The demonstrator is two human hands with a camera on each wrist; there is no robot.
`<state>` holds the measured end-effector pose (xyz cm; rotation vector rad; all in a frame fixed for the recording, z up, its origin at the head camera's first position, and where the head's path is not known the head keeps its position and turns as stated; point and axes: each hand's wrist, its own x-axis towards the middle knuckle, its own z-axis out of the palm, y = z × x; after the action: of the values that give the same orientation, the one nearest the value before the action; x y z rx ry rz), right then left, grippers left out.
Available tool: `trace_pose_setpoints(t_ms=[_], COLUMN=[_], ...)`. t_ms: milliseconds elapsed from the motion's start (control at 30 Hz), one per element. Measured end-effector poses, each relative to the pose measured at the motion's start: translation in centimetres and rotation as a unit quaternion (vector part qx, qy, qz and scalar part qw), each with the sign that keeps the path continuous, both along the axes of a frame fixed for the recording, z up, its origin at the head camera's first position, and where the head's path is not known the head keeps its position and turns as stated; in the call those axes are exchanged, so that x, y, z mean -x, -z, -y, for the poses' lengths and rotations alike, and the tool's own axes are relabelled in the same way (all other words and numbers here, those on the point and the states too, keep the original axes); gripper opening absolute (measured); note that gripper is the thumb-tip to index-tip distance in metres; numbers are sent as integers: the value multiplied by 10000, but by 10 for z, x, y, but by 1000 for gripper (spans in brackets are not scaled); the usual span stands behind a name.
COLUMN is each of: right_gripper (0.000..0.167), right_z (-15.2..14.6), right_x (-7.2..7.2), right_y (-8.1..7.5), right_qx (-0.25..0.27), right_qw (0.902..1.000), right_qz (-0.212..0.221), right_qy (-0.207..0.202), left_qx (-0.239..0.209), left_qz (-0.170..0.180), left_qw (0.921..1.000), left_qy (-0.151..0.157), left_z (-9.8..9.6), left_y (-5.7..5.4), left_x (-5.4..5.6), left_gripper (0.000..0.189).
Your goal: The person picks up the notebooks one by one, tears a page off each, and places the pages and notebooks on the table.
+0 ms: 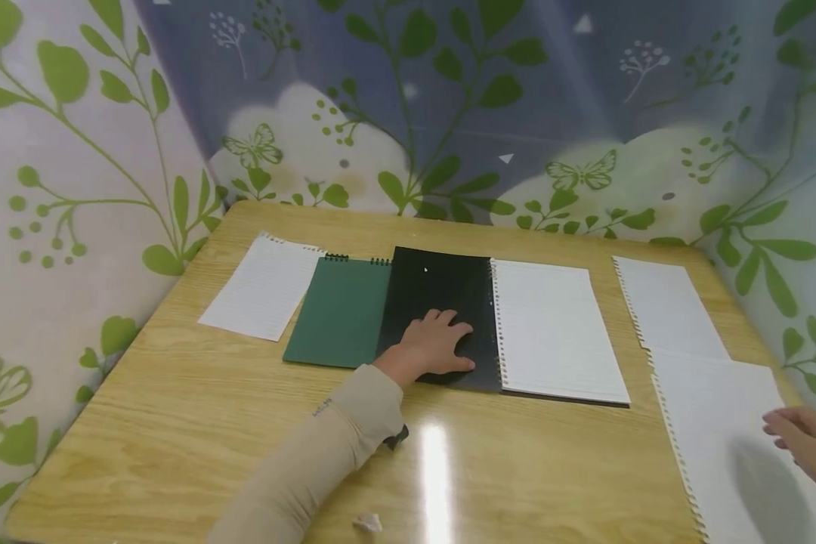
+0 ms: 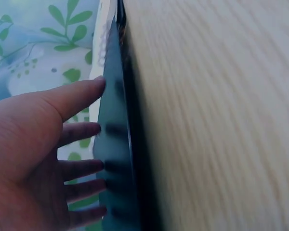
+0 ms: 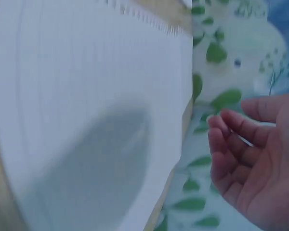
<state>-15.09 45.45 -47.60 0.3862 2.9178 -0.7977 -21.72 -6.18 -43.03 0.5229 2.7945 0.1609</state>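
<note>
An open spiral notebook lies on the table, its black cover (image 1: 442,287) folded out to the left and its white lined pages (image 1: 551,325) to the right. My left hand (image 1: 435,344) rests on the black cover with fingers spread; the left wrist view shows its fingertips (image 2: 100,165) touching the dark surface. My right hand (image 1: 805,438) hovers above a loose lined sheet (image 1: 714,423) at the right and casts a shadow on it. Its fingers are loosely bent and hold nothing, as the right wrist view also shows.
A green spiral notebook (image 1: 340,317) lies left of the black cover, beside a loose sheet (image 1: 265,287). Another torn sheet (image 1: 673,302) lies at the far right. A small paper scrap (image 1: 367,521) and a small black object (image 1: 396,437) sit near the front. Patterned fabric (image 1: 449,113) stands behind.
</note>
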Motion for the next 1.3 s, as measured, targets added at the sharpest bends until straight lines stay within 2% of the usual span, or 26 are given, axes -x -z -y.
trace_pose_setpoints(t_ms=[67, 167, 267, 367, 500, 567, 633, 800, 967, 1067, 1167, 1300], right_gripper=[48, 46, 40, 34, 27, 25, 25, 24, 23, 24, 25, 25], right_z=[42, 107, 150, 182, 221, 237, 249, 263, 265, 264, 265, 269], right_x=[-4, -10, -11, -8, 0, 6, 13, 26, 34, 36, 36, 34], right_y=[-27, -65, -80, -86, -82, -77, -69, -54, -47, -44, -42, -42], right_qx=[-234, -396, -413, -257, -100, -12, 66, 293, 707, 843, 798, 778], right_qw=[9958, 9829, 9686, 9576, 9444, 9380, 9323, 9264, 9292, 9280, 9287, 9314], right_qz=[146, 310, 95, -53, -38, -8, -10, 141, 402, 418, 334, 243], right_qy=[-871, -1770, -2451, -2869, -3287, -3467, -3616, -3750, -3605, -3606, -3606, -3547], left_qx=[-84, -221, -274, -157, -205, -319, -375, -475, -607, -693, -818, -1153], left_qz=[-50, -140, -160, -140, 105, 291, 429, 714, 845, 840, 815, 824], left_qw=[9999, 9996, 9993, 9962, 9830, 9763, 9723, 9678, 9675, 9670, 9668, 9643], left_qy=[59, 77, -196, -851, -1820, -2122, -2265, -2365, -2305, -2302, -2280, -2236], left_z=[9, 27, 45, 61, 79, 84, 86, 86, 89, 92, 94, 97], left_y=[-2, -9, -18, -26, -30, -28, -25, -18, -16, -12, -10, -8], left_x=[-2, -6, -11, -11, -2, 3, 4, 3, 8, 8, 8, 10], left_gripper=[61, 57, 57, 64, 63, 59, 54, 46, 46, 39, 44, 38])
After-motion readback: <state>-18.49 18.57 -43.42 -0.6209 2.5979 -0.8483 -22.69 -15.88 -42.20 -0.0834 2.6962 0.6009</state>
